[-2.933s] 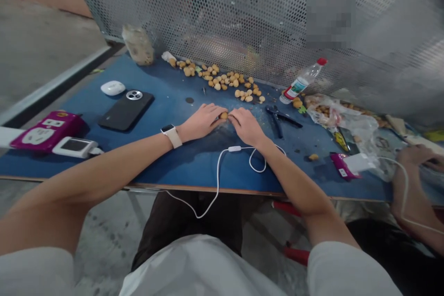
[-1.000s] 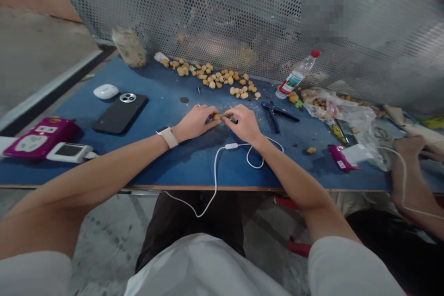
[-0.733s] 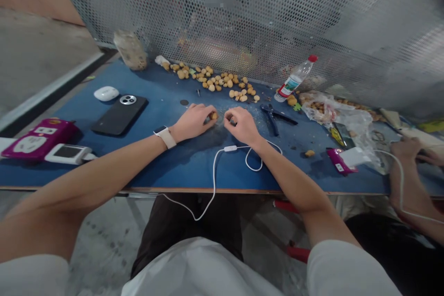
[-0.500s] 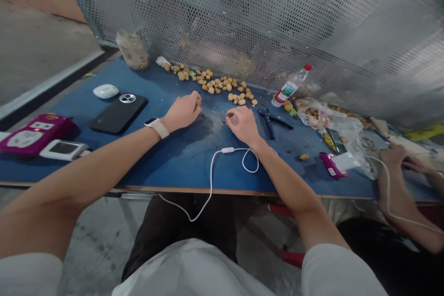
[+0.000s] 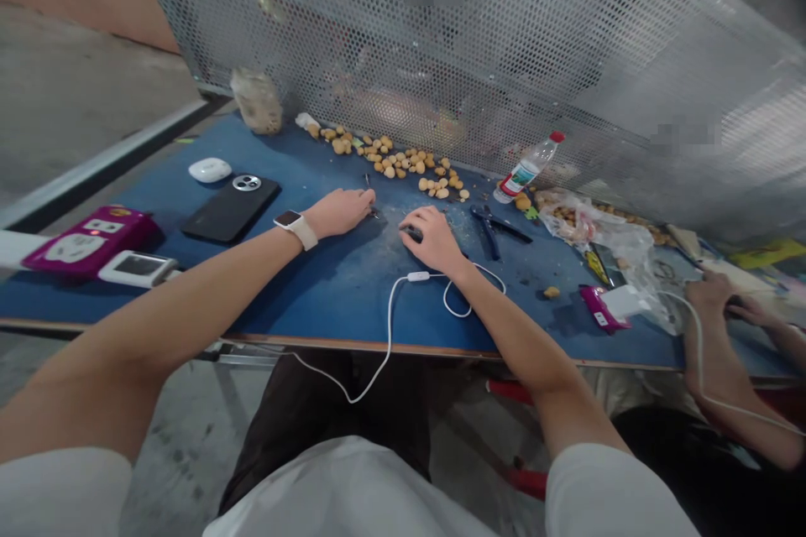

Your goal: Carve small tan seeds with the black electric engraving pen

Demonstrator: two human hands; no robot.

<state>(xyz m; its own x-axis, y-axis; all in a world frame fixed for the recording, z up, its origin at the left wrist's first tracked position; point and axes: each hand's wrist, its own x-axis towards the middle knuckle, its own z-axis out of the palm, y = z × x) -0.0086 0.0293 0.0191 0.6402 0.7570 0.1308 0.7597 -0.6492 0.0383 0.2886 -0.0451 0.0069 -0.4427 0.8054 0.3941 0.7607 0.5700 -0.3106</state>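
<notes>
A loose pile of small tan nuts [image 5: 390,162] lies along the far side of the blue table [image 5: 302,302]. My left hand [image 5: 343,212] rests on the tabletop below the pile, fingers curled, and whatever they hold is hidden. My right hand [image 5: 434,241] sits a little to the right, its fingertips pressed on a small dark piece [image 5: 410,232]. Beside that hand lie black-handled pliers [image 5: 491,228]. A white cable [image 5: 391,323] loops past my right wrist. The nut seen between my hands earlier is not visible.
A black phone [image 5: 231,208], white earbud case [image 5: 210,170] and magenta power strip [image 5: 88,242] lie at the left. A plastic water bottle [image 5: 527,169], crumpled plastic bag [image 5: 588,222] and a co-worker's hand [image 5: 711,298] are at the right. Perforated metal mesh [image 5: 403,42] stands behind the table.
My hands have drawn apart, the left moving back and left from the middle. The nut between them no longer shows. The whole view has tilted slightly.
</notes>
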